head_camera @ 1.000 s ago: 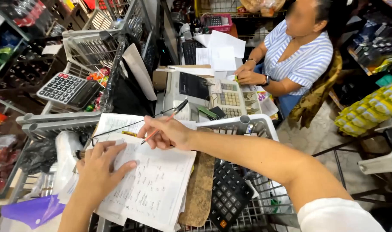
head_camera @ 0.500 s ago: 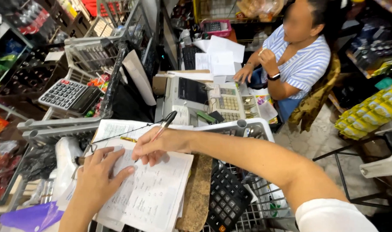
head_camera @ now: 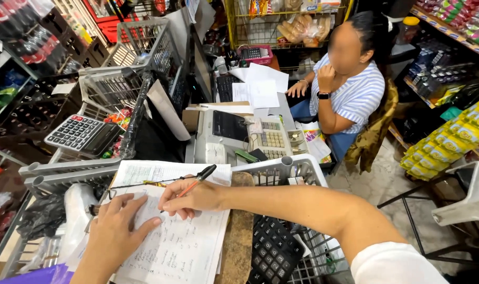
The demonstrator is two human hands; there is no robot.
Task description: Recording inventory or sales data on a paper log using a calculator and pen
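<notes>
My right hand (head_camera: pixel 189 200) grips an orange pen with a black cap (head_camera: pixel 193 184), its tip down on a handwritten sheet of paper (head_camera: pixel 181 247). My left hand (head_camera: pixel 116 226) lies flat on the left part of the same sheet, fingers spread, holding it down. The sheet rests on a wooden board (head_camera: pixel 238 236) laid over a grey plastic crate (head_camera: pixel 297 168). A second printed sheet (head_camera: pixel 150 171) lies just beyond the first.
A cash register (head_camera: pixel 239 139) stands beyond the crate. A large calculator (head_camera: pixel 81 134) sits at left, another black calculator (head_camera: pixel 273 252) lower right. A person in a striped shirt (head_camera: pixel 355 94) sits behind the counter with papers (head_camera: pixel 260 84). Wire baskets (head_camera: pixel 139 47) and shelves surround.
My right hand has slid down and left across the sheet with the pen. The seated person has raised a hand to the face. The view tilted slightly.
</notes>
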